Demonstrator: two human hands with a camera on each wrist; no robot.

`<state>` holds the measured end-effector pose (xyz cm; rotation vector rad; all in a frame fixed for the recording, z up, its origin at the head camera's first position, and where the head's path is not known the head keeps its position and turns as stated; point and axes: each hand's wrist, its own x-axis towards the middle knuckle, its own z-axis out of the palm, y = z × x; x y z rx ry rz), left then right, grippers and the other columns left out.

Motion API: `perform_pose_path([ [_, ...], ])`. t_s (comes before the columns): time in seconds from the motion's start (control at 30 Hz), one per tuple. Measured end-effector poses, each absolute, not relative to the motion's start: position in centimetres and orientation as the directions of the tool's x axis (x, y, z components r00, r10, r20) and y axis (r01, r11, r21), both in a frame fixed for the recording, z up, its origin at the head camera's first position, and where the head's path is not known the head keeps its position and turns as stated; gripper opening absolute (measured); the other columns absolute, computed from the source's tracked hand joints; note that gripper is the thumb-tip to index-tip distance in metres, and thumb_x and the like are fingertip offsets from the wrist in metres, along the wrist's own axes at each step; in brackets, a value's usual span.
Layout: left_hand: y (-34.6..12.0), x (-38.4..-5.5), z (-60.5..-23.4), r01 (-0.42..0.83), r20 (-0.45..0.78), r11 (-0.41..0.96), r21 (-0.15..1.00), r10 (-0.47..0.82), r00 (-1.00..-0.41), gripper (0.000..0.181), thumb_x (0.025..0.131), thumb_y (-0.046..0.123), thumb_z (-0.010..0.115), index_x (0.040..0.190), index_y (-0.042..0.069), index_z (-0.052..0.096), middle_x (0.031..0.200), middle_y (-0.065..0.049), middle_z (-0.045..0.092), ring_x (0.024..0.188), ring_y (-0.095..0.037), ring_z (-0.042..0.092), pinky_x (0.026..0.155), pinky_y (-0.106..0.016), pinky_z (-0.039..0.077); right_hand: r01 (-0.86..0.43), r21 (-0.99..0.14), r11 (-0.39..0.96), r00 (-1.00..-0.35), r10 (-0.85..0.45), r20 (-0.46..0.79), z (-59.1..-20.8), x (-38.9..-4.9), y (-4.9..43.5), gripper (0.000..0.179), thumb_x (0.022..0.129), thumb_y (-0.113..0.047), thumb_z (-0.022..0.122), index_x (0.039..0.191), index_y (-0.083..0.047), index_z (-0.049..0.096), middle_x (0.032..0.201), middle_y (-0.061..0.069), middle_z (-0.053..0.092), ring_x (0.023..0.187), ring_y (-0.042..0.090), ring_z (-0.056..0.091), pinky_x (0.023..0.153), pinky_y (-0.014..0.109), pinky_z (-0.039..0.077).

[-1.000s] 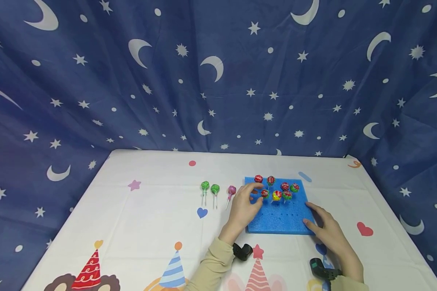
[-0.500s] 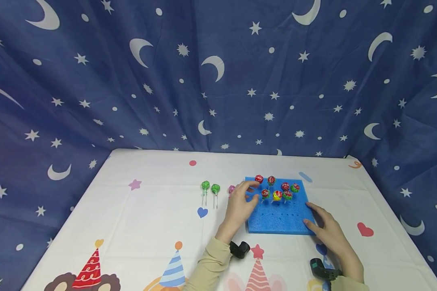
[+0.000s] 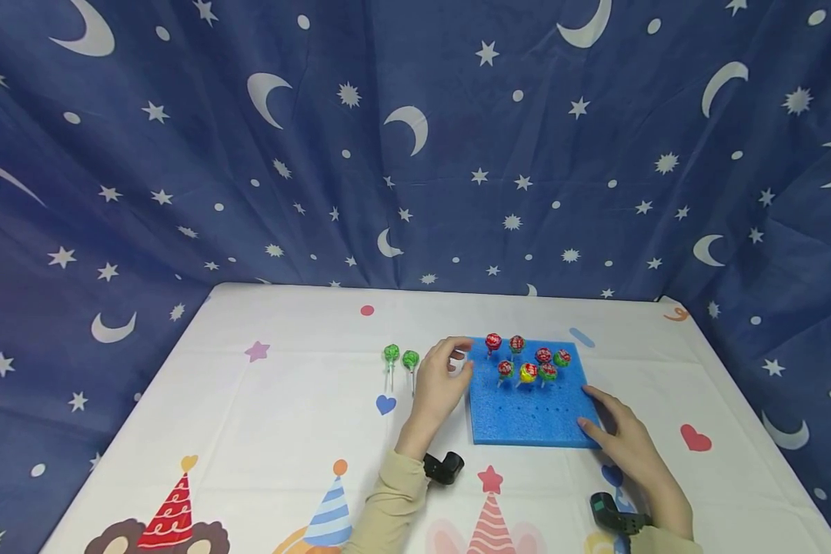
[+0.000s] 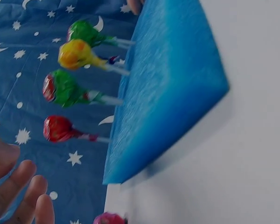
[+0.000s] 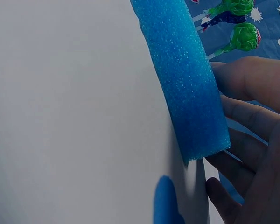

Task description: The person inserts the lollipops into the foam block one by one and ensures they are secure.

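Lollipops [image 3: 528, 373], seven in all, are held up by their sticks in a blue foam block [image 3: 526, 425]; they are grouped in the block's far half, in red, green and yellow wrappers, while small holes are shown in the nearer half. Two green lollipops [image 3: 391, 352] are laid on the white tablecloth [image 3: 298, 415], left of the block and near a printed blue heart [image 3: 385, 405]; the top of a pink lollipop [image 4: 109, 219] is caught at the lower edge of the left wrist view, the remainder being cut off.

The left hand [image 3: 438, 388] is held by the block's left edge, its bent fingers spread apart from the thumb; whether the edge is touched cannot be told. The right hand [image 3: 626, 438] is rested at the right edge, thumb and fingers spread and the foam touched by their tips.

A black device [image 3: 445, 467] is worn on the left wrist; the table is backed by a dark blue curtain [image 3: 450, 208] printed with moons and stars.
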<state>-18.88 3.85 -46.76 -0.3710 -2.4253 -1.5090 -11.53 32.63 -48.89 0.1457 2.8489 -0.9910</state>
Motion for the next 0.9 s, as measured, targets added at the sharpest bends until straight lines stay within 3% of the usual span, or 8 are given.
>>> perform_pose_path([
  [0.3,2.1,-19.4,-46.4,0.313,0.345,0.426,0.849,0.003,-0.939,0.029,0.085,0.005,0.067,0.113,0.011,0.065,0.106,-0.005,0.069,0.093,-0.023,0.065,0.077,-0.03,0.056,0.136,-0.61,0.781,-0.987,0.054,-0.151,-48.9,-11.5,32.7,0.069,0.093,-0.04,0.059,0.148,-0.009,0.031,0.151,0.031,0.026,0.137,0.057,0.02,0.103,0.075,0.021],
  [0.6,0.2,-19.7,-46.2,0.288,0.348,0.399,0.87,-0.087,-0.933,0.027,0.084,0.003,0.067,0.11,0.008,0.066,0.105,-0.007,0.07,0.093,-0.025,0.065,0.078,-0.044,0.054,0.135,-0.619,0.774,-0.987,0.051,-0.151,-49.0,-11.5,32.6,0.069,0.093,-0.041,0.058,0.149,-0.01,0.031,0.152,0.031,0.026,0.138,0.057,0.02,0.103,0.075,0.02],
  [0.9,-1.5,-20.2,-46.4,0.268,0.352,0.401,0.876,-0.151,-0.924,0.027,0.083,0.001,0.067,0.11,0.007,0.067,0.103,-0.009,0.069,0.091,-0.024,0.066,0.077,-0.041,0.057,0.136,-0.615,0.776,-0.988,0.056,-0.147,-48.9,-11.5,32.6,0.069,0.093,-0.04,0.059,0.149,-0.01,0.031,0.152,0.03,0.026,0.138,0.057,0.02,0.103,0.075,0.02],
])
